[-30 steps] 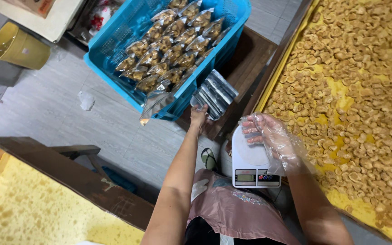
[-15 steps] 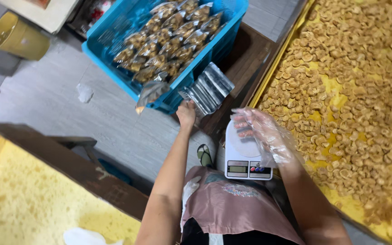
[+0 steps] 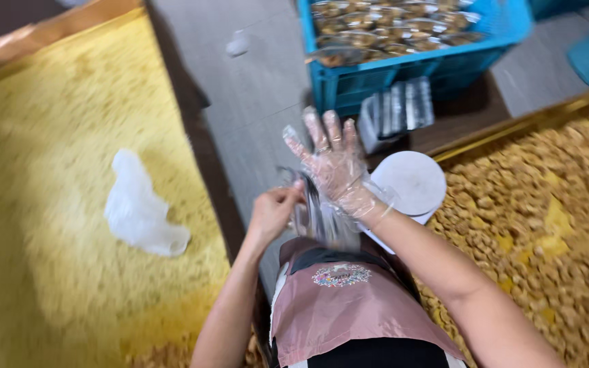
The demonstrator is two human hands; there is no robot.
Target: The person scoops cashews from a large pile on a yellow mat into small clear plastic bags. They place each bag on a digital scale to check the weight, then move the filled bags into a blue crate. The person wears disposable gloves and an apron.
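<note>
Currently pinching a clear plastic bag [image 3: 315, 215] with the bare left hand [image 3: 272, 210] just below the gloved, spread-fingered right hand [image 3: 335, 167], beside the round white scale [image 3: 412, 182], probably risking a slip through that thin pinch.

A grey floor [image 3: 253, 95] carries a blue crate [image 3: 417, 65] at one o'clock. A crumpled scrap [image 3: 238, 45] lies at eleven.
</note>
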